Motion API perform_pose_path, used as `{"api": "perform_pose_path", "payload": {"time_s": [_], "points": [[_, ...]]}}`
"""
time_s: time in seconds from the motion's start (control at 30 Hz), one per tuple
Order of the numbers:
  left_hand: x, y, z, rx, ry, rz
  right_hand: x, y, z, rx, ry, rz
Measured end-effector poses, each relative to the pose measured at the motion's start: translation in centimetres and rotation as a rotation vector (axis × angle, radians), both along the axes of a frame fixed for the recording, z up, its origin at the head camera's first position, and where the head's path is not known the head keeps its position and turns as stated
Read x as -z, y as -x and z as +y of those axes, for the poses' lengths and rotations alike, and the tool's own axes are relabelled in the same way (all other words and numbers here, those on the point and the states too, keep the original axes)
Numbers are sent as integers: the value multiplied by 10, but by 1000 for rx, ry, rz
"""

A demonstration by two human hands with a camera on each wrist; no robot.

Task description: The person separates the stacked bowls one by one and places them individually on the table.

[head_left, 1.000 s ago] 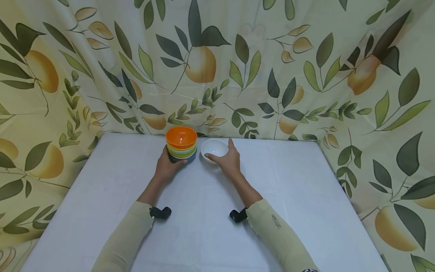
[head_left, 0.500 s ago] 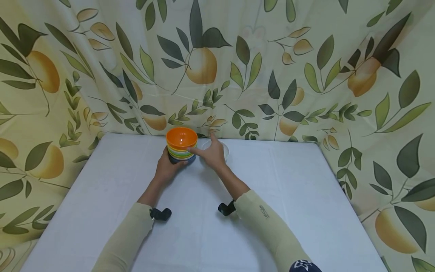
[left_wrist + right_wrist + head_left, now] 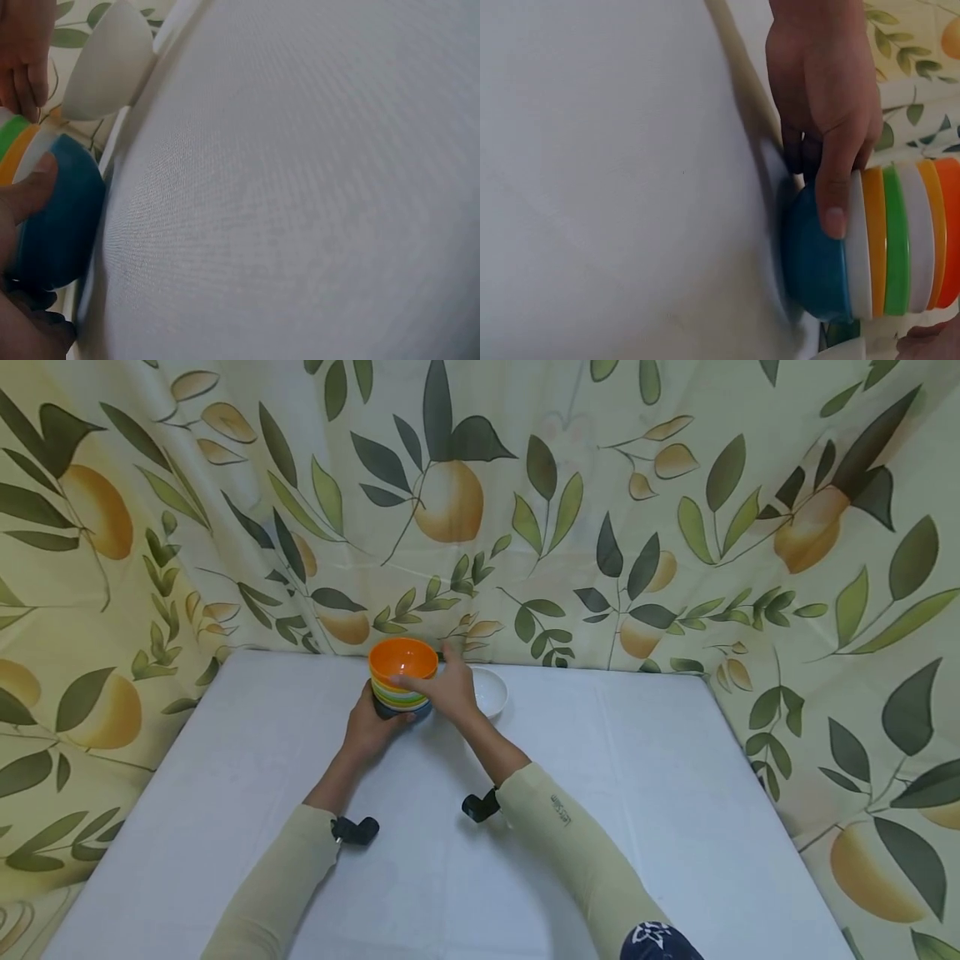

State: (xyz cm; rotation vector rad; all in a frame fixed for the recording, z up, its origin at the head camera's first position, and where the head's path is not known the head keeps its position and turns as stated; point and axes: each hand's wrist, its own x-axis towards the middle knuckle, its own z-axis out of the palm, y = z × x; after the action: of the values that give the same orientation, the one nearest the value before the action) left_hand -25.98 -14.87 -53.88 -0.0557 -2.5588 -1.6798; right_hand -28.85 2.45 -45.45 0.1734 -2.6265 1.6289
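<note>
A stack of nested bowls (image 3: 401,700) stands at the table's far side, orange bowl (image 3: 401,657) on top and blue bowl (image 3: 814,259) at the bottom. Between them are white, yellow and green ones. My left hand (image 3: 367,727) grips the blue bowl low down, its thumb along the side near the rim. My right hand (image 3: 454,688) is at the right of the stack, fingers spread, with the thumb across the orange bowl's near rim and the index finger pointing up behind it. Just right of that hand sits a single white bowl (image 3: 491,695), partly hidden by it.
The table (image 3: 637,793) has a white cloth. Directly behind its far edge hangs a curtain (image 3: 540,577) printed with fruit and leaves. A small black camera (image 3: 356,831) is strapped at the left wrist, another camera (image 3: 480,806) at the right.
My right hand has left the white bowl and moved left to the top of the stack, its thumb now over the orange bowl's rim. The left hand keeps its grip in place.
</note>
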Motion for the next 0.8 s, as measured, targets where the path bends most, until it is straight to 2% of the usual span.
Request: {"api": "perform_pose_path", "payload": {"time_s": [0.37,0.6,0.8], "points": [[-2,0,0,-4,27,-18,1,1,-6,-51,31,53],[0,0,1,-6,30,-10,1,1,-7,-49,26,29],[-1,1,1,-11,42,-10,2,2,-7,-60,43,68]]}}
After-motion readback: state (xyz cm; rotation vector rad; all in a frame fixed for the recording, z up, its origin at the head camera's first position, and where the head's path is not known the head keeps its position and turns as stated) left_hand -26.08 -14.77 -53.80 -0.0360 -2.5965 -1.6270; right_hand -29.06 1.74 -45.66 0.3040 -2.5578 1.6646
